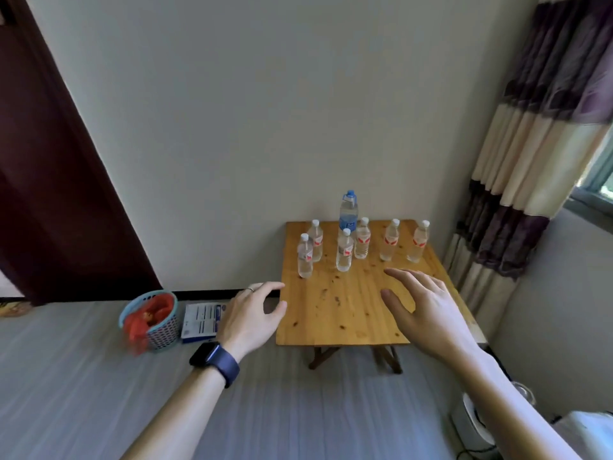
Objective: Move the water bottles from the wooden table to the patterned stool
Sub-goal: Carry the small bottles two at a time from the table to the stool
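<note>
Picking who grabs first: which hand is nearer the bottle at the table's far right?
Right. The right hand hovers open just in front of that bottle; the left hand is off the table's left edge.

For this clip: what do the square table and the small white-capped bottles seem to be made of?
Square table: looks like light, smoothly finished wood, going by its visible grain and dark knots. Small white-capped bottles: probably thin clear plastic, since the table shows through them; the red labels look like printed film, though that is uncertain.
</note>
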The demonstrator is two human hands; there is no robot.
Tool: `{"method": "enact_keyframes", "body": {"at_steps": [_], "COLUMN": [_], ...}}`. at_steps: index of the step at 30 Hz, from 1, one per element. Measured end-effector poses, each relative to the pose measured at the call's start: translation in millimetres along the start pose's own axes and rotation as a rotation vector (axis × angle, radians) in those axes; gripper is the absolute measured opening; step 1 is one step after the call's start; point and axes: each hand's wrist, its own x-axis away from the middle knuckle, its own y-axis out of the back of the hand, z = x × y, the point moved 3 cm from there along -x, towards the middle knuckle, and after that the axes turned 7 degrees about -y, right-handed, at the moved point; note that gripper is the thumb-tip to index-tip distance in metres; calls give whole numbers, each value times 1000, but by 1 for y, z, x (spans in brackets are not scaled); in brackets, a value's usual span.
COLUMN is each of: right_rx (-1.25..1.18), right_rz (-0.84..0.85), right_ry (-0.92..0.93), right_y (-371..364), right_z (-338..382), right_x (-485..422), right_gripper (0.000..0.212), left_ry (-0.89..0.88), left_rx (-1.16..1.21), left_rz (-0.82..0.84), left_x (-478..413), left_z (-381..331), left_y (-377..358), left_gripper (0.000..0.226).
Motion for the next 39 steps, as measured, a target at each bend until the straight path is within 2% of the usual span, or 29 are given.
{"method": "enact_keyframes", "body": {"at_steps": [17,23,30,33,39], "right_rx": [-3,67,57,49,118], "right_rz": [258,372,507,545,678], "right_ry": [-249,-258,-198,-179,-199], "right_y": [-180,-243,-297,-321,-369], "right_z": [-77,-115,-135,-140,-150], "right_x": [-249,-353,-470,-510,-547], "right_gripper": [47,51,58,60,65], "left_ry": [113,197,403,481,619], "left_rx": [110,99,132,177,213], "left_rz": [316,319,252,220,270], "left_x": [-275,-357,-441,-463,-478], "left_z": [108,138,161,171,199], "left_y": [-159,-205,-242,-261,-297], "left_gripper": [38,41,54,60,72]}}
